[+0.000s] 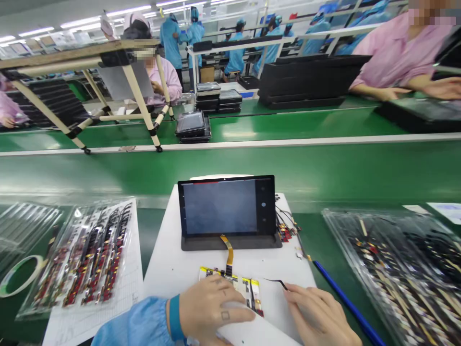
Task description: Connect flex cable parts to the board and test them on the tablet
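Yellow-edged circuit board [230, 281]: lying on a white plastic sheet [284, 269], joined by an amber ribbon cable [226, 250] to a black-framed tablet [219, 206].
Your left hand [212, 307]: grip released, resting across the board's near end.
Your right hand [317, 312]: grip clenched on slim black tweezers [277, 283], tips just beside the board.

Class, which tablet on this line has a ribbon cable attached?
The tablet on the white sheet: a yellow ribbon runs from it to a board. The stacked tablets across the belt show none.
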The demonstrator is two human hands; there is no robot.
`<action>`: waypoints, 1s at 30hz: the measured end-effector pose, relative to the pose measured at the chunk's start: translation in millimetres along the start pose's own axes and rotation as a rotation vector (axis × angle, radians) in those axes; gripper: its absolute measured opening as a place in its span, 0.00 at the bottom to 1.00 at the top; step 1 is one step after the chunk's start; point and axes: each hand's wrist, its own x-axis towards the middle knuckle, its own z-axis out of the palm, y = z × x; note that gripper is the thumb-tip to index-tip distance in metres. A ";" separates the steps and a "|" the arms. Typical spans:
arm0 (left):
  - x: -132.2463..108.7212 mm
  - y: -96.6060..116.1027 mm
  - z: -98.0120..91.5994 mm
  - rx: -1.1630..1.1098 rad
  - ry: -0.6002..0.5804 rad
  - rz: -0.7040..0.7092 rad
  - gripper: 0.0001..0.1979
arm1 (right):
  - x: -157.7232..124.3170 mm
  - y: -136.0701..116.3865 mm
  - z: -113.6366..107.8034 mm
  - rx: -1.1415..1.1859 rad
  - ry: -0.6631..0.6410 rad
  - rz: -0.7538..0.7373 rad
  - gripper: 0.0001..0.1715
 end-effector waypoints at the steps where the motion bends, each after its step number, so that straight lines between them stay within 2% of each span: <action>1: -1.6 -0.8 2.8 0.004 -0.012 -0.003 0.26 | -3.2 2.6 1.5 0.002 -0.003 -0.004 0.07; 7: -5.9 -2.7 7.5 -0.005 -0.204 -0.023 0.32 | -16.4 10.3 8.5 0.002 0.026 0.007 0.08; 9: -5.6 -2.3 6.4 -0.010 -0.225 -0.030 0.32 | -16.4 10.1 8.6 -0.002 0.018 0.002 0.08; 20: -12.5 -3.2 12.1 -0.018 -0.153 -0.041 0.30 | -17.3 9.4 5.6 0.007 -0.006 0.049 0.07; 23: -10.7 -2.0 9.4 -0.015 -0.172 -0.035 0.31 | -15.8 6.5 5.6 0.018 0.002 0.066 0.07; 27: -6.6 -0.9 2.9 -0.023 -0.113 -0.017 0.29 | -12.5 6.1 9.2 0.059 0.024 0.077 0.05; 30: -6.0 -1.5 -0.2 -0.014 -0.120 -0.015 0.28 | -7.6 12.3 17.3 0.105 -0.025 0.065 0.08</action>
